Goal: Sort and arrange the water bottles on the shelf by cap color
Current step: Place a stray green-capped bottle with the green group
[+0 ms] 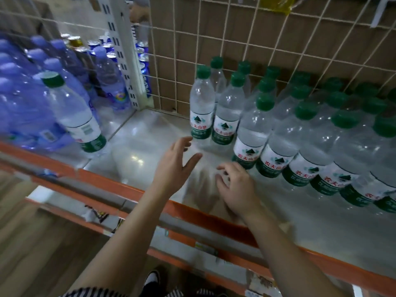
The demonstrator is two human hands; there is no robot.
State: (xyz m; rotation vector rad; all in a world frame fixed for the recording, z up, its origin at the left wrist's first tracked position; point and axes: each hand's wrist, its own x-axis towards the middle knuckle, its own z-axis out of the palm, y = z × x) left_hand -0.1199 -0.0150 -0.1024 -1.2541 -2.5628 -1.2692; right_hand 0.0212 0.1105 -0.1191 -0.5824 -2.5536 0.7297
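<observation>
Both hands, left (179, 162) and right (234, 185), hover open-fingered over the shelf (137, 146).

Head view looks down, close over a somewhat blurred shelf (150, 129)

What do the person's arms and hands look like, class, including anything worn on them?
Both the left hand and right hand are bare: no gloves, rings, watch or bracelets show. The forearms are uncovered too, with no sleeves reaching them. Striped dark-and-white fabric appears at the bottom edge, near the left arm.

White wire grid (235, 39) backs onto brown board (192, 28).
</observation>
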